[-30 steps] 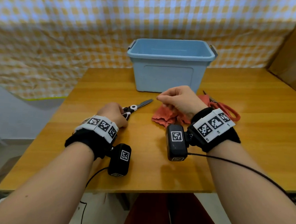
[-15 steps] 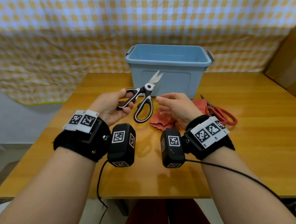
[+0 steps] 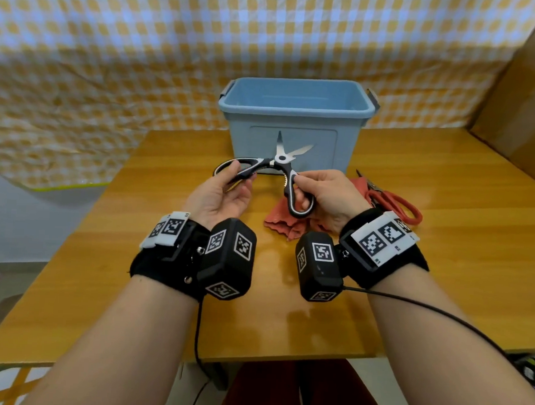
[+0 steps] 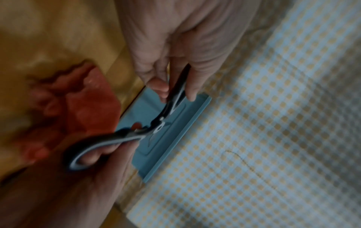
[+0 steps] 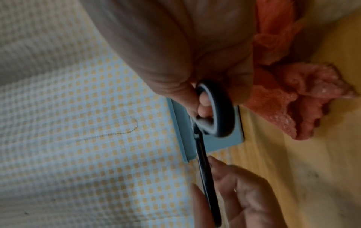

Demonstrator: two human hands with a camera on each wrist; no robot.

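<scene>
Since the frame half a second earlier, your right hand (image 3: 329, 196) has moved in and taken the right handle of the black-and-white scissors (image 3: 282, 159), which your left hand (image 3: 219, 196) then held alone; the handles have swung apart and the blades now stand open in a V. Note the grip of each hand. Your left hand lies palm up, with thumb and fingertips pinching the left handle loop. Your right hand curls round the other loop, with at least one finger passed through it, as the right wrist view shows. The scissors are held clear of the table (image 3: 444, 260), between your two hands, in front of the near wall of the blue bin (image 3: 297, 110), with the blade tips pointing up and away from you. A crumpled red cloth (image 3: 282, 223) lies on the table beneath your right hand. Red-handled scissors (image 3: 396, 205) lie flat just to the right of that hand, beside the cloth. A yellow-checked sheet (image 3: 143, 54) hangs behind the table.
</scene>
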